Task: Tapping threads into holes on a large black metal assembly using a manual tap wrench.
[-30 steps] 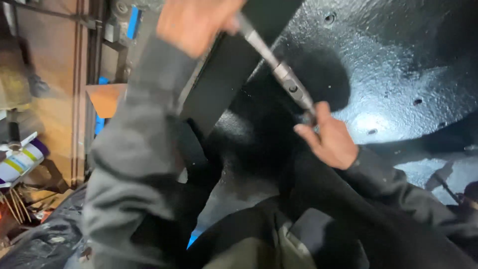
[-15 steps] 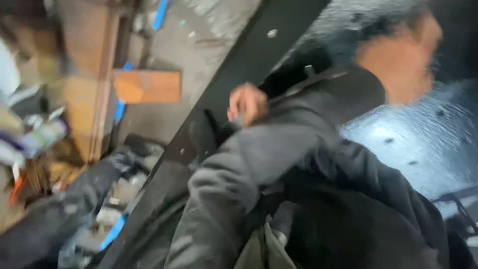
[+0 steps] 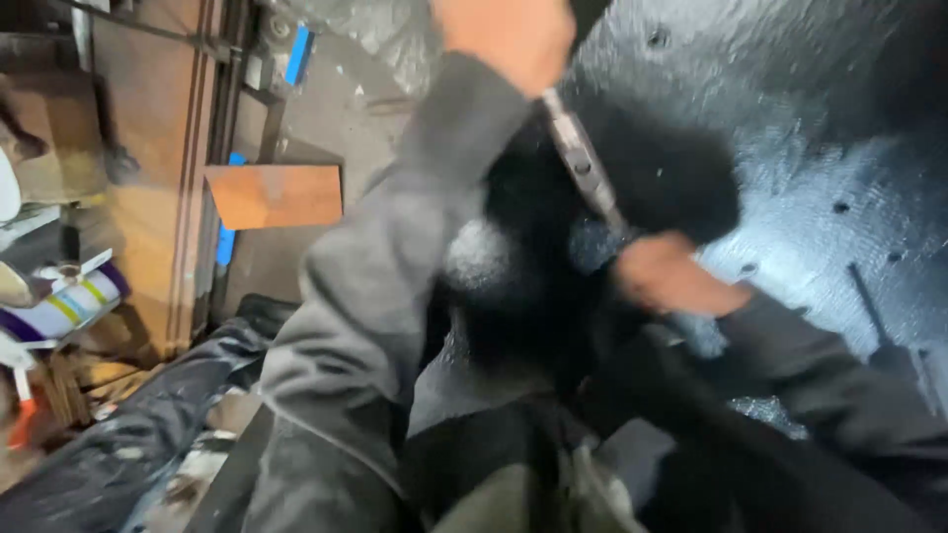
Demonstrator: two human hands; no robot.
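My left hand (image 3: 504, 39) is raised at the top of the view, in a grey sleeve, closed around the upper end of a long metal tool (image 3: 583, 163). The tool slants down to the right against a black coated panel (image 3: 820, 148) with small holes. My right hand (image 3: 671, 276), in a dark sleeve, is curled at the tool's lower end, close against the panel. The picture is blurred, so the tool's head and the fingers' exact hold are unclear.
An orange-brown board (image 3: 276, 194) sticks out at the left, beside a wooden panel (image 3: 148, 118) and blue strips (image 3: 299, 54). A purple and white striped container (image 3: 64, 306) lies among clutter at far left. Dark fabric (image 3: 118, 444) spreads below.
Half a second ago the view swung left and both arms crossed it in a blur. Now it is back on the black panel, with both hands on the slanted tool as one second ago.
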